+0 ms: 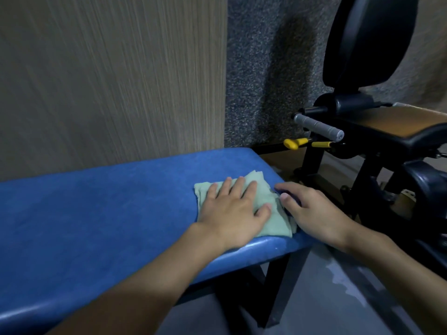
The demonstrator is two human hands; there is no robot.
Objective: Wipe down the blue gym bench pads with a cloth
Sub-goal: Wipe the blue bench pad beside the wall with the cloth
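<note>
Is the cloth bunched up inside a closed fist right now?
No, the left hand lies flat with fingers spread on the pale green cloth, pressing it on the blue bench pad.

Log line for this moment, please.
left hand flat on cloth | right hand at blue pad end | wiping underway

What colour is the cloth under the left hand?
Pale green cloth, clearest in the head view, against the blue pad.
</note>
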